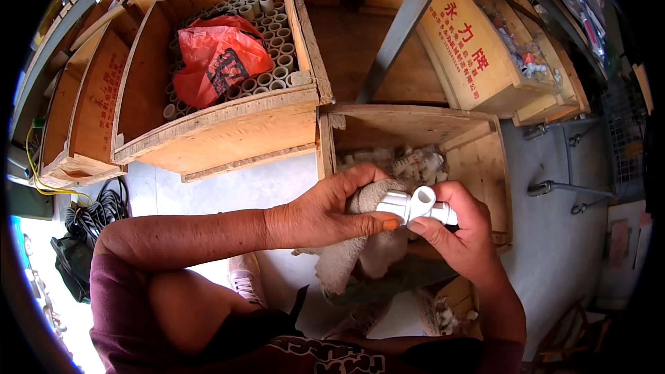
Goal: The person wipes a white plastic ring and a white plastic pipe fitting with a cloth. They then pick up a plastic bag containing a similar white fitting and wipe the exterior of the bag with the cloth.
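Note:
A white plastic tee-shaped fitting [422,201], its round side opening facing up, lies between my two hands at the centre right. My left hand [332,213] grips the fitting's left end through a beige terry cloth [340,259], with the thumb along its ribbed collar. The cloth drapes down below that hand. My right hand [465,228] pinches the right end of the same fitting between thumb and fingers. Behind the hands, an open wooden crate [410,110] holds crumpled clear plastic bags [418,163]; its lower part is hidden by my hands and the cloth.
At upper left a wooden crate [223,127] holds many white pipe pieces [283,59] under a red plastic bag [218,52]. A grey metal bar [405,31] slants past printed wooden crates [457,52]. Coiled black cable [101,213] lies at left. A small box [457,301] stands below the right forearm.

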Demonstrator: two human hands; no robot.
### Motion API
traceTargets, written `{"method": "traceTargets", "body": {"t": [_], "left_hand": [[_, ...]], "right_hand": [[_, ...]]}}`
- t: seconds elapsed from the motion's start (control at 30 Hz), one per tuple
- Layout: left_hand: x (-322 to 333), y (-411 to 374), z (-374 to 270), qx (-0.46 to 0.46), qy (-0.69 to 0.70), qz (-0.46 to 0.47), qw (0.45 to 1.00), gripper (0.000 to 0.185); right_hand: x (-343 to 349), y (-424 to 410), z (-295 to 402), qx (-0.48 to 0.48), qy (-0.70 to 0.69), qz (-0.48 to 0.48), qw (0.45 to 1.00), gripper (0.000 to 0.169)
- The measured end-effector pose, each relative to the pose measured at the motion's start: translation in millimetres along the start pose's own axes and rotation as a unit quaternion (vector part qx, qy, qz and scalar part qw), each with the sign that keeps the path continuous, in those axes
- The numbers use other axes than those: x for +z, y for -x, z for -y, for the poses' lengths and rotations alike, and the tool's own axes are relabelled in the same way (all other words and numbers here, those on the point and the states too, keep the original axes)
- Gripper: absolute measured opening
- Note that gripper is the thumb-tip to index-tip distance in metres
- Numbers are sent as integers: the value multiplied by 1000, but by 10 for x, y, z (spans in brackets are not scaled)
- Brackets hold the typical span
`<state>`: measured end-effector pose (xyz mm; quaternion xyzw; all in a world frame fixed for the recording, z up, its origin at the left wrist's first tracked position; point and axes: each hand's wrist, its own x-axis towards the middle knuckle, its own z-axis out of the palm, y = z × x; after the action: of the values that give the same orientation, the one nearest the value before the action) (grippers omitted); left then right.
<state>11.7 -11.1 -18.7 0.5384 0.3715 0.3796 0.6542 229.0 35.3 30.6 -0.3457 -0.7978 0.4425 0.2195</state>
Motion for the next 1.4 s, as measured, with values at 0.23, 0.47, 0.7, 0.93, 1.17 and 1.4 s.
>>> {"method": "traceTargets", "body": {"t": [0.23,0.47,0.7,0.93,1.17,1.4], "left_hand": [[18,-5,8,82,-44,-15,996,40],[15,7,-56,88,-81,-18,993,40],[-28,2,-98,-28,31,22,999,37],[-36,-1,-136,-107,98,20,989,42],[-88,-14,-121,-178,113,47,976,50],[-18,7,-113,-177,139,27,974,49]], "right_hand": [[-19,-5,18,29,-12,13,999,29],[-20,7,29,29,-17,17,999,29],[-23,-28,-57,-100,67,12,993,31],[-11,-46,-12,-96,80,7,992,31],[-10,-45,-2,-109,85,9,990,30],[-20,-6,-23,-35,53,23,998,27]]}}
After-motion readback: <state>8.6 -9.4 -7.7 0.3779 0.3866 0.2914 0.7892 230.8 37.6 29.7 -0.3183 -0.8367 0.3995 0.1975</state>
